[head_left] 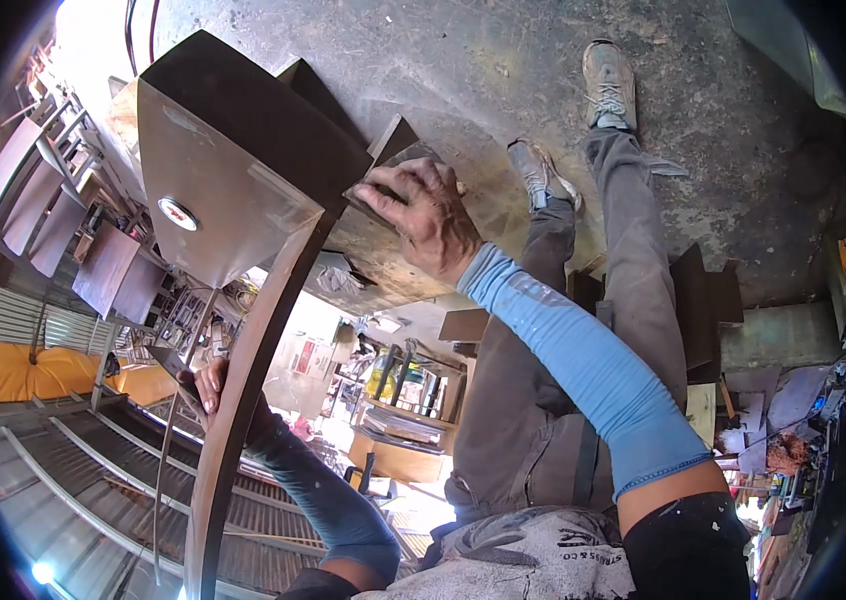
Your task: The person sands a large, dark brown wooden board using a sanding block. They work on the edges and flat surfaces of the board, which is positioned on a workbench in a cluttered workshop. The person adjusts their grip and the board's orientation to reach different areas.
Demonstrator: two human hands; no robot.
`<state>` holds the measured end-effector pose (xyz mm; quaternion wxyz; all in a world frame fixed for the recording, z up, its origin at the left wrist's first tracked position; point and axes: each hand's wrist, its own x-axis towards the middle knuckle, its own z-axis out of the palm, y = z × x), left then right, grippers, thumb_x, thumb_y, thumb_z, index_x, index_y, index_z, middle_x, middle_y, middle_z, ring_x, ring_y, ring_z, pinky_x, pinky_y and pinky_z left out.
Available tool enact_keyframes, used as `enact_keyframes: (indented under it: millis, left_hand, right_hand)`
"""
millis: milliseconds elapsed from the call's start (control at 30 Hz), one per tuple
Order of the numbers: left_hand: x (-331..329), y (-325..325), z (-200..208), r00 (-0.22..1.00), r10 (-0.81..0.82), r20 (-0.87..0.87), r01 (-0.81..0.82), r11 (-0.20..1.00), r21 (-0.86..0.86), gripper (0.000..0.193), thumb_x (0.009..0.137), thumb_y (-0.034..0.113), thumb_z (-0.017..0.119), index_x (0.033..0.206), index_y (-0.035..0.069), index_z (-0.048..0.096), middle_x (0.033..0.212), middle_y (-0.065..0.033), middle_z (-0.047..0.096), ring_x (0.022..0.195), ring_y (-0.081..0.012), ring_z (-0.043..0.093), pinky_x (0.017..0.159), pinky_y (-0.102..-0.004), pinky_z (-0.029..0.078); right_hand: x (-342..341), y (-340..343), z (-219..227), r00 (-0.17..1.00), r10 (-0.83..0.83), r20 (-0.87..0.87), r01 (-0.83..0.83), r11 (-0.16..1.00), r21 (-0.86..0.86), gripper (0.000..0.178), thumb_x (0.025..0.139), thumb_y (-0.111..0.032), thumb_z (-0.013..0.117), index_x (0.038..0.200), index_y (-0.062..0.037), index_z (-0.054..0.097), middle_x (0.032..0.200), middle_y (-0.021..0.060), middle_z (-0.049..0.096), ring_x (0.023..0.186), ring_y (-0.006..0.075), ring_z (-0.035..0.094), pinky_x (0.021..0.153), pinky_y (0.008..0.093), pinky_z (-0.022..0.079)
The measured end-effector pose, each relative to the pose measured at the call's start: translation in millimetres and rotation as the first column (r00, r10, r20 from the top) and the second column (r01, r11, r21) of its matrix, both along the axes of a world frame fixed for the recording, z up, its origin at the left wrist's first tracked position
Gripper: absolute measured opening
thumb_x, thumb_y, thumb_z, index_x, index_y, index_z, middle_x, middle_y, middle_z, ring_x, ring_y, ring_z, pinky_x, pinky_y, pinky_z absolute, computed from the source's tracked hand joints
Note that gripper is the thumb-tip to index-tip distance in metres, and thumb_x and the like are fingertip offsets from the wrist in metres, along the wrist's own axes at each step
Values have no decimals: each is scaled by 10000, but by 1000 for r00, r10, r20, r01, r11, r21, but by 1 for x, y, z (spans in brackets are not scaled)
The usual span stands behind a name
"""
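Note:
A brown wooden piece of furniture (218, 165) fills the upper left, with broad panels and a round white-and-red disc (178, 214) on its pale face. From it a long curved wooden bar (268, 335) runs down to the lower edge. My right hand (428, 215), in a light blue sleeve, is closed with bent fingers on a thin dark flat piece (375, 205) beside the panel's corner. Behind the bar, my left hand (211, 385) is partly hidden. Its fingers show closed at the bar's left side, touching a small dark flat slat (171, 366).
Worn concrete floor (463, 60) stretches beyond my feet. Brown wooden boxes (708, 300) stand beside my leg. Wooden chairs (33, 200) and a yellow-orange cover (23, 370) are at the left. Shelves of stacked goods (408, 400) show behind my left arm, and clutter (793, 430) lines the right.

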<state>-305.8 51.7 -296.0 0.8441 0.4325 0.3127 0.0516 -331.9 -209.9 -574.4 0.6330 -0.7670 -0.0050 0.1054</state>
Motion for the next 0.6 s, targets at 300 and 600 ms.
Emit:
enact_keyframes:
  millis: [300,600]
  left_hand:
    - [8,-13,-2,994,104,-41,-94,975,199,487,1130,206,421,646,164,407,536,18,407,554,-105,364,741,-283,397]
    - [6,-4,-3,993,112,30,-115,982,150,438,1107,158,443,669,148,421,547,17,409,559,-111,392,722,-287,394]
  right_hand:
    - [-4,4,6,992,-56,-112,54,998,-21,641,710,41,658,1331,-119,662,1302,63,579,1173,298,522,1022,454,414]
    - [-7,-4,1,978,-51,-202,44,998,-38,480,803,0,609,1276,-44,680,1228,113,598,1143,334,557,990,473,460]
